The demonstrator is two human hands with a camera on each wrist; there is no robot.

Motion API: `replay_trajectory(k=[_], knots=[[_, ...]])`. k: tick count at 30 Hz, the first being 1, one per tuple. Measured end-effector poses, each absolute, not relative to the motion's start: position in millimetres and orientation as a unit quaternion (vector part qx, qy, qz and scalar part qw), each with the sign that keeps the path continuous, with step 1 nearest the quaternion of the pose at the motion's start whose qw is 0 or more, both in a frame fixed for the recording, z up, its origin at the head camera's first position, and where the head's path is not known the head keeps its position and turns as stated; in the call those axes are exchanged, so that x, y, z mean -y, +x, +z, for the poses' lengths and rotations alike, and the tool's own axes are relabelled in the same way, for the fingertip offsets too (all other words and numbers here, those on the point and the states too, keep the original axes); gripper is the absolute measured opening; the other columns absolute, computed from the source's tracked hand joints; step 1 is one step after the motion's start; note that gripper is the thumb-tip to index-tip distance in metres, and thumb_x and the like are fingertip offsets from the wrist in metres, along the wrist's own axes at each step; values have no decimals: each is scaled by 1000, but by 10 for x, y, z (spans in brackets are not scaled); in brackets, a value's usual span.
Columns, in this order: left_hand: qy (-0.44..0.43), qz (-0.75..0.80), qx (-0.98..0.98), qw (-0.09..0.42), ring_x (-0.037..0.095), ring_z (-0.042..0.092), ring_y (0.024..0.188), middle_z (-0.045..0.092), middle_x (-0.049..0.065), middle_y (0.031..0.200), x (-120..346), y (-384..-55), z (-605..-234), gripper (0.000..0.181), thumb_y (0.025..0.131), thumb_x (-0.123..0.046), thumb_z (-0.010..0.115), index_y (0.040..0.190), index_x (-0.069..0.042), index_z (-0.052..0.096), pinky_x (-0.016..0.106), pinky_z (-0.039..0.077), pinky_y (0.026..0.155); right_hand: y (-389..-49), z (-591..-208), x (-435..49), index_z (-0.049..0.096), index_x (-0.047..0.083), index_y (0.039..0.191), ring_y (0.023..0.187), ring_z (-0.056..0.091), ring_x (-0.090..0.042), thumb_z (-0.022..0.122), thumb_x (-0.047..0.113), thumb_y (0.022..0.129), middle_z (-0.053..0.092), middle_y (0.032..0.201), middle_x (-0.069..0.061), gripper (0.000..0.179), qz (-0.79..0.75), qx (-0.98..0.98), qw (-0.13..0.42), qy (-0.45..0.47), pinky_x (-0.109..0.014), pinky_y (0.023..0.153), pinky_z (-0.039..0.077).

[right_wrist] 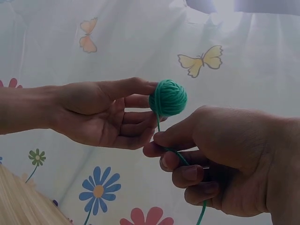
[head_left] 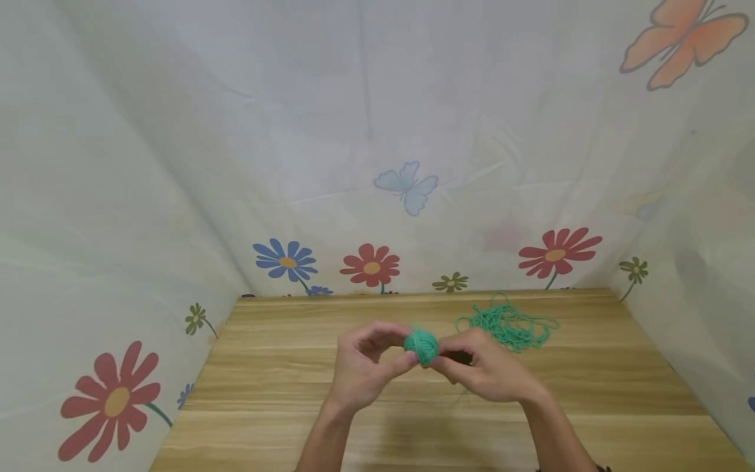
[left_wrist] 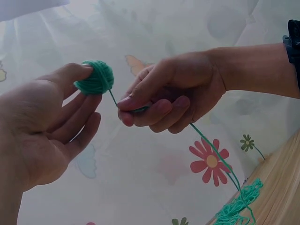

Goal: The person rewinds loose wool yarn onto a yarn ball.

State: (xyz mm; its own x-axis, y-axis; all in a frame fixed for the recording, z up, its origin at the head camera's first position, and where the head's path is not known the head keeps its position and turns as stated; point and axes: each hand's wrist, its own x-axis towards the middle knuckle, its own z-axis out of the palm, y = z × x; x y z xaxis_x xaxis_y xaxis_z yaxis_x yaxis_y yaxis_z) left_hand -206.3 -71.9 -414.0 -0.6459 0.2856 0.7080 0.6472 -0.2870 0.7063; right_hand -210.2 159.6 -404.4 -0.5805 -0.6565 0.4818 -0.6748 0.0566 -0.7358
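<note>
A small green ball of yarn (head_left: 421, 347) is pinched between the thumb and fingers of my left hand (head_left: 367, 367), above the wooden table. Close on its right, my right hand (head_left: 492, 367) pinches the yarn strand (left_wrist: 114, 98) between thumb and forefinger. In the left wrist view the strand runs from the ball through the right hand's curled fingers and down to a loose heap of green yarn (left_wrist: 239, 204). The right wrist view shows the ball (right_wrist: 169, 98) at the left hand's fingertips, with wraps of yarn round it.
The loose yarn heap (head_left: 513, 326) lies on the wooden table (head_left: 271, 367) toward the back right. White sheeting (head_left: 307, 131) printed with flowers and butterflies stands behind the table and along both sides. A dark band (left_wrist: 293, 47) circles the right wrist.
</note>
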Motion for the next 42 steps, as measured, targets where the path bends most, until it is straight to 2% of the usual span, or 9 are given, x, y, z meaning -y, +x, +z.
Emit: replay_trajectory(k=[3,7,9,12,18,25,29,36,42], knots=[[-425,-686,583,90,29,71,93,72,27,102,720,-2041,-4143,24,84,14,74,107,14,67,47,63,84,-2107,-4049,-1616,73,17,90,53,44,-5,61,-3,101,57,66,2,26,521,740,-4,425,-13,47,42],[-447,-657,605,55,26,71,93,73,24,101,710,-2036,-4171,23,85,9,77,106,10,70,46,63,83,-2083,-4019,-1628,75,16,100,60,58,-13,61,1,103,70,79,3,20,530,753,-2,391,-22,50,54],[-448,-639,624,45,23,71,92,76,19,101,703,-2038,-4183,22,85,4,80,106,6,73,43,63,84,-2070,-4005,-1630,73,15,100,59,58,-14,59,3,104,69,78,3,19,533,757,6,379,-23,49,53],[-450,-608,652,47,16,71,89,78,12,99,689,-2042,-4191,21,85,-5,83,105,0,76,38,63,85,-2062,-3999,-1631,71,13,97,53,50,-13,57,2,105,60,71,3,19,543,756,20,366,-20,45,45],[-437,-578,687,65,10,72,87,78,3,98,672,-2051,-4209,19,86,-13,84,103,-6,77,33,63,84,-2071,-4024,-1630,67,6,96,48,37,-10,55,-9,102,50,67,-1,19,579,717,75,381,-24,36,34],[-415,-589,689,74,12,72,86,78,1,97,679,-2058,-4211,19,86,-12,84,104,-7,78,35,62,87,-2066,-4015,-1632,65,3,96,48,39,-10,54,-24,92,50,67,-3,29,610,658,147,417,-29,32,33],[-393,-592,697,94,13,72,86,79,2,99,690,-2068,-4223,20,86,-10,84,105,-7,78,35,63,84,-2055,-4011,-1630,67,2,96,52,44,-10,56,-23,91,53,69,-2,28,597,664,136,429,-28,35,36],[-340,-598,707,163,16,73,89,79,7,99,697,-2089,-4225,25,83,-5,85,107,-4,77,39,62,86,-2067,-4013,-1613,73,8,98,53,45,-8,61,-21,91,55,67,0,32,557,687,103,456,-20,39,40],[-293,-634,693,181,20,72,91,79,7,100,690,-2091,-4210,23,86,-9,84,108,-5,77,44,61,89,-2033,-3953,-1578,74,11,98,53,44,-5,63,-22,88,52,64,1,36,530,689,104,484,-16,41,41]])
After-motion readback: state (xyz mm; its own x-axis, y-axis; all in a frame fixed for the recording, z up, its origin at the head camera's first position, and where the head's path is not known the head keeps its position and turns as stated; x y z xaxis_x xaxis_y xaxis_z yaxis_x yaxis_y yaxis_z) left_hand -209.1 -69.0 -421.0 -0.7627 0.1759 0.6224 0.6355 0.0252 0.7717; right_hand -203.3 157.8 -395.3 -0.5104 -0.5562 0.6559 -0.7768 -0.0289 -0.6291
